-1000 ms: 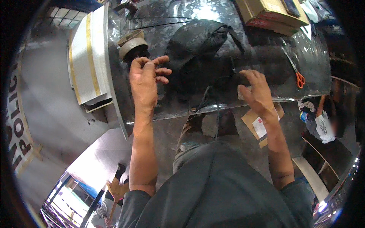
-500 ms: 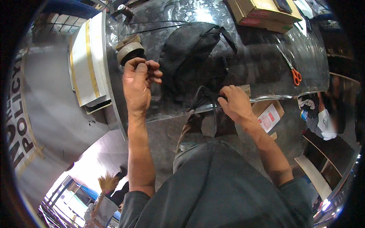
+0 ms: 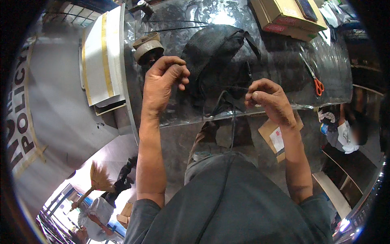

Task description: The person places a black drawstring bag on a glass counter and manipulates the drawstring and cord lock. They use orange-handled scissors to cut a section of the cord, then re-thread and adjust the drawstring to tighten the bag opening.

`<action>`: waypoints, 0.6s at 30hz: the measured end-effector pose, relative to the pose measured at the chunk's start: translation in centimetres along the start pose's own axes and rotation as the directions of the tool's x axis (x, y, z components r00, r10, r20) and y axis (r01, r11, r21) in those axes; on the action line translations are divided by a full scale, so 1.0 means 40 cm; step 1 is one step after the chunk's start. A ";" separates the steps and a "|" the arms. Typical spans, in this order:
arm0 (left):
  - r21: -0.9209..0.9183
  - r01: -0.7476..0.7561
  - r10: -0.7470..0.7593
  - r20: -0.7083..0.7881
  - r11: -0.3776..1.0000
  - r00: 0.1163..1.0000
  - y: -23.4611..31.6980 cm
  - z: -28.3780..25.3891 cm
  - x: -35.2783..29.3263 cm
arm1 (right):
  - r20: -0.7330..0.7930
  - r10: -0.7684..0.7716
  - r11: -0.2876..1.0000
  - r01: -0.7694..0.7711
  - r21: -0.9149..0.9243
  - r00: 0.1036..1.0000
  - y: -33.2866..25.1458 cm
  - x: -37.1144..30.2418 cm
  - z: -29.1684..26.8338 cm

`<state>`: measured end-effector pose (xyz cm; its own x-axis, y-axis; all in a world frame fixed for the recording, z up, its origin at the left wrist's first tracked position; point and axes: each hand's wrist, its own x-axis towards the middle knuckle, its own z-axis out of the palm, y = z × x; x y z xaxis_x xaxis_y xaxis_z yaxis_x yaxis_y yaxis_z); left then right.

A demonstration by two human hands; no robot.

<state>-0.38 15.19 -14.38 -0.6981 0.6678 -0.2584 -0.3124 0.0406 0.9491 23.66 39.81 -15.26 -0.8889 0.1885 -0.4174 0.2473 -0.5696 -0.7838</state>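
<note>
A black mesh bag (image 3: pixel 211 51) with dark straps lies on the plastic-covered table in front of me. My left hand (image 3: pixel 164 83) is raised at the bag's left side, thumb and fingers pinched together; whatever they hold is too small to make out. At the bag's right, near the table's front edge, my right hand (image 3: pixel 270 99) pinches what looks like a thin dark thread, which runs left across the bag. A black cord (image 3: pixel 232 130) hangs from the edge down over my shirt. Just beyond my left hand sit tape rolls (image 3: pixel 148 48).
Orange-handled scissors (image 3: pixel 318 86) lie on the table (image 3: pixel 280 57) to the right. A cardboard box (image 3: pixel 290 20) stands at the far right. White panels with yellow tape (image 3: pixel 106 57) rise at the left. Behind me, one person holds a broom (image 3: pixel 99 179); another person (image 3: pixel 345 130) is at the right.
My right hand has lifted and moved right, away from the bag's near strap. The left hand has shifted slightly right. The broom behind has moved left and up.
</note>
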 end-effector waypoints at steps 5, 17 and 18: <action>0.073 0.092 -0.100 0.113 0.993 0.989 0.046 0.043 -0.016 | 0.045 -0.164 0.982 0.159 0.106 0.985 -0.013 0.047 0.090; 0.247 0.025 -0.093 0.271 0.969 0.958 0.115 0.075 -0.041 | 0.146 -0.191 0.982 0.190 0.019 0.971 -0.004 0.113 0.207; 0.239 0.009 -0.081 0.294 0.971 0.952 0.116 0.073 -0.039 | 0.133 -0.189 0.982 0.189 0.017 0.973 -0.008 0.112 0.219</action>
<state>1.13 16.49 -9.05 -0.4500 0.8514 -0.2695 -0.1556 0.2225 0.9624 16.22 33.82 -12.86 -0.9630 0.1848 -0.1964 0.0683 -0.5373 -0.8406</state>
